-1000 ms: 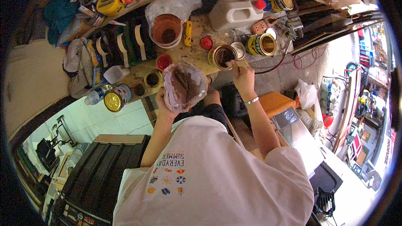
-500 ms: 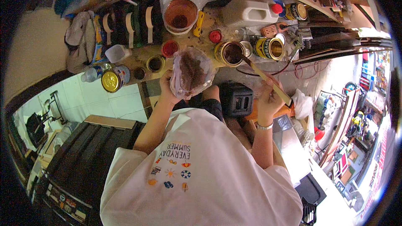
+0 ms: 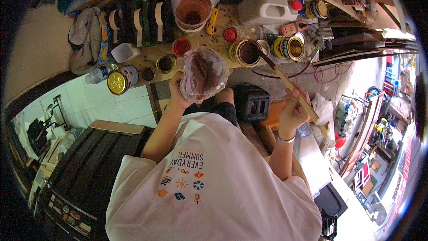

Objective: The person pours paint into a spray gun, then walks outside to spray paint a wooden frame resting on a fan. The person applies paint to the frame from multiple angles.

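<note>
Wooden stick [image 3: 281,76]: dark end at the open can's [image 3: 236,56] mouth, more length bared than a second ago
Right hand [image 3: 294,109]: pinches it, farther back
Left hand [image 3: 179,90]: clasps plastic-lined bowl [image 3: 206,73], apart from right
Coating: exposed, probably wet

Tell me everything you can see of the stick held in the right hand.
The stick is long, narrow and flat, apparently wooden: pale tan along most of its length, dark brown toward its far end. It slants from upper left to lower right. The far end meets the right edge of an open can in view; actual contact is unclear. The right hand grips it nearer the other end, which protrudes beyond.
</note>
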Available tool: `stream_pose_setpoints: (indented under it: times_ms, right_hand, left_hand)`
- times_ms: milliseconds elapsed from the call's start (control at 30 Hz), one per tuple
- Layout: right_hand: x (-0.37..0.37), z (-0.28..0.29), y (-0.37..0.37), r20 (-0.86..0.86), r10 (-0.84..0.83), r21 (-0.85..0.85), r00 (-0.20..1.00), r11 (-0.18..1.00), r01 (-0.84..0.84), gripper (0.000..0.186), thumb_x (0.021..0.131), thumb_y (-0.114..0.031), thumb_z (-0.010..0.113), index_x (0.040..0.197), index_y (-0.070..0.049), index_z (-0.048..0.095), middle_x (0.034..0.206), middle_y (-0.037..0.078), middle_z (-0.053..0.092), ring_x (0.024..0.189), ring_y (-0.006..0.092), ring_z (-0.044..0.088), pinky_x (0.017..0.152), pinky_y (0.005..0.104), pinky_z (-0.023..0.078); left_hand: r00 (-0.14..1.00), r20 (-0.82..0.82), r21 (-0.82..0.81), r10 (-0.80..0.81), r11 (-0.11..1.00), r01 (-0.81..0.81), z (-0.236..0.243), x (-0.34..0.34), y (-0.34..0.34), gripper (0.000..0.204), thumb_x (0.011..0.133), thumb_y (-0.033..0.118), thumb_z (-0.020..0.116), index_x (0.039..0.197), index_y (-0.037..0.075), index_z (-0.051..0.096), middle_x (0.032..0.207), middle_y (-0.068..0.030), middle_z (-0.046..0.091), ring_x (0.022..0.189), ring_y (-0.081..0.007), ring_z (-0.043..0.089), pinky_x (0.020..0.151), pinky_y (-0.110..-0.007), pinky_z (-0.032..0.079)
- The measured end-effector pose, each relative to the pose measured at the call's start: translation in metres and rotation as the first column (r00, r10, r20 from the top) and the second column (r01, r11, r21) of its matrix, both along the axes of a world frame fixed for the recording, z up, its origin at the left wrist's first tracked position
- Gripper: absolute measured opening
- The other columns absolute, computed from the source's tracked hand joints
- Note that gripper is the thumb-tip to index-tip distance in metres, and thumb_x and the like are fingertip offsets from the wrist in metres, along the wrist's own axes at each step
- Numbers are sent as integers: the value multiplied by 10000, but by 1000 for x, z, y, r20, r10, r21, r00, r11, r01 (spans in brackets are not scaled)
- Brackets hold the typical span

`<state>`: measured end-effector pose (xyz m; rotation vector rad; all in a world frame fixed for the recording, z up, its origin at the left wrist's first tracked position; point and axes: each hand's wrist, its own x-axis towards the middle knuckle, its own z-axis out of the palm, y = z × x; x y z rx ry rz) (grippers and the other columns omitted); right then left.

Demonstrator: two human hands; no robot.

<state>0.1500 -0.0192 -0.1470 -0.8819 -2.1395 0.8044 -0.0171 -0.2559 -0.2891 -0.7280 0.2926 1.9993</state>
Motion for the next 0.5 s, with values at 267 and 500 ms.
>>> stream_pose_setpoints:
  times_ms: [267, 500]
  right_hand:
    - [5, 14, -7, 35, -4, 56, 999, 998, 2, 274, 997, -187, 579, 1030, 63, 686, 835, 116, 691, 625, 111, 616, 541, 212, 459]
    - [8, 20, -9, 30, 26, 125, 999, 992, -30, 267, 988, -187, 588, 1040, 56, 685, 790, 121, 681, 605, 133, 624, 533, 225, 471]
  left_hand:
    - [1000, -13, 4, -12, 1000, 12, -7, 1, -4, 420, 824, 235, 518, 1181, 29, 597, 1145, -145, 653, 1047, -320, 621, 947, -472, 501]
    - [1000, 4, -59, -1, 998, 1, -9, 2, -4, 376, 814, 202, 517, 1134, 29, 613, 1115, -135, 665, 1016, -299, 635, 932, -456, 510]
